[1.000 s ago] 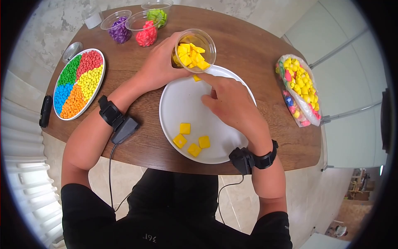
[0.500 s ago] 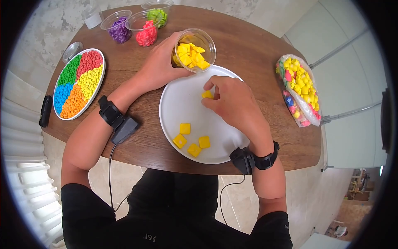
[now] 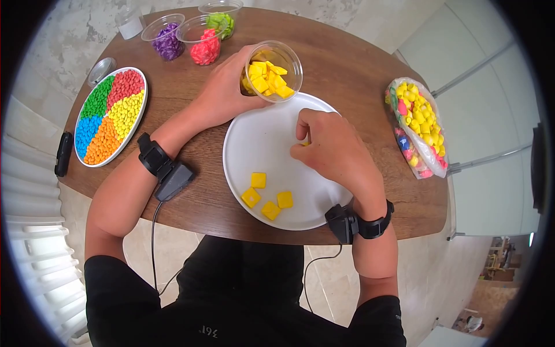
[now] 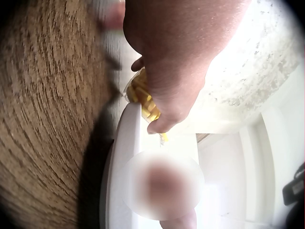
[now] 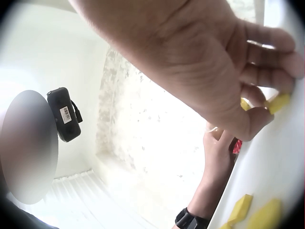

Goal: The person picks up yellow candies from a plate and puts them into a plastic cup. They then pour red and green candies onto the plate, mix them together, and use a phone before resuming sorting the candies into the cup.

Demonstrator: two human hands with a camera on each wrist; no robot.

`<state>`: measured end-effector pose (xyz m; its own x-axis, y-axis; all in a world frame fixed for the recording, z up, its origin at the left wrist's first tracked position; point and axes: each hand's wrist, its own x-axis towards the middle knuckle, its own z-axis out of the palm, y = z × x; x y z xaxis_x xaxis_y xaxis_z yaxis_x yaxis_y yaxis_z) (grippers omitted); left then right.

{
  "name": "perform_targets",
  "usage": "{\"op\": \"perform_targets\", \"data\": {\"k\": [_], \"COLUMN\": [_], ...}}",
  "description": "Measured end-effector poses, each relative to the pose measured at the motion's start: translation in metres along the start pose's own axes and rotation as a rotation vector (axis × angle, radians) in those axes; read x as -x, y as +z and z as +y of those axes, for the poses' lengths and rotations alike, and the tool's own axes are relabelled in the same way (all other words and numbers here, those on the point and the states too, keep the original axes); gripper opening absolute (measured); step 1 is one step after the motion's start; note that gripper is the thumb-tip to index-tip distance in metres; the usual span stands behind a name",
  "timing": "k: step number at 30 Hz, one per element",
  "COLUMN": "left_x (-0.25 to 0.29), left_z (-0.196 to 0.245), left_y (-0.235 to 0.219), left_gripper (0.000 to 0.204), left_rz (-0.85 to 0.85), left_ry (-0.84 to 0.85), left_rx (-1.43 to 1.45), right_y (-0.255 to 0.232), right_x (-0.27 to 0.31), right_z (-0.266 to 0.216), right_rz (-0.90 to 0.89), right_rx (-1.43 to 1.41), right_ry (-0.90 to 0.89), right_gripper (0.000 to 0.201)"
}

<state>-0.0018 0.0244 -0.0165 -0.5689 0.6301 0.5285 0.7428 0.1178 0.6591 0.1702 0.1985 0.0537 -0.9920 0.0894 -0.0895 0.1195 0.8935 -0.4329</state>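
Observation:
My left hand (image 3: 222,89) grips a clear plastic cup (image 3: 290,56), tilted at the far edge of a white plate (image 3: 248,139). Yellow square pieces (image 3: 267,78) are heaped inside the cup. Over the right half of the plate, my right hand (image 3: 335,147) pinches one yellow square (image 5: 278,103) between thumb and fingertips, close to the plate's surface. In the head view the fingers mostly cover that square. Several flat yellow squares (image 3: 258,180) lie apart from one another on the near part of the plate.
Left stands a white dish (image 3: 145,101) of small candy-like pieces sorted by colour. Clear cups with purple (image 3: 167,46), pink (image 3: 206,51) and green pieces (image 3: 221,24) are at the back left. An open plastic bag (image 3: 428,153) of yellow and pink pieces lies at the right edge.
My right hand has come back from the cup's mouth toward me and slightly right, bringing a yellow square over the plate. The left hand and cup have stayed nearly still.

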Motion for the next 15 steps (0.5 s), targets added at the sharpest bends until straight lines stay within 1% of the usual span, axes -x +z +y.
{"op": "perform_targets", "data": {"k": [2,4,7,11,13,14,15], "left_x": [0.0,0.0,0.0,0.0,0.0,0.0,0.0], "left_z": [0.001,0.001,-0.001,-0.003,-0.003,-0.002,-0.001], "left_y": [0.001,0.0,0.0,0.001,0.002,0.002,0.002], "left_gripper": [0.083,0.083,0.084,0.085,0.086,0.086,0.086], "left_rz": [-0.001,-0.006,-0.001,0.009,0.009,0.009,0.01], "left_ry": [0.001,-0.023,0.003,0.025,0.014,0.014,0.013], "left_rx": [0.002,-0.007,0.021,0.006,-0.002,-0.002,0.016], "right_y": [-0.001,-0.006,-0.008,-0.004,0.007,0.009,0.01], "right_x": [0.0,0.001,0.002,-0.001,-0.003,-0.005,-0.007], "right_z": [0.001,-0.005,-0.007,-0.005,-0.004,-0.01,-0.019], "right_rz": [0.0,-0.07,-0.082,-0.067,0.381,0.38,0.519], "right_rx": [-0.028,-0.112,-0.123,-0.164,-0.457,-0.457,-0.578], "right_ry": [-0.022,0.001,-0.05,-0.078,-0.234,-0.234,-0.292], "right_gripper": [0.018,0.016,0.019,0.018,0.014,0.014,0.014]}}
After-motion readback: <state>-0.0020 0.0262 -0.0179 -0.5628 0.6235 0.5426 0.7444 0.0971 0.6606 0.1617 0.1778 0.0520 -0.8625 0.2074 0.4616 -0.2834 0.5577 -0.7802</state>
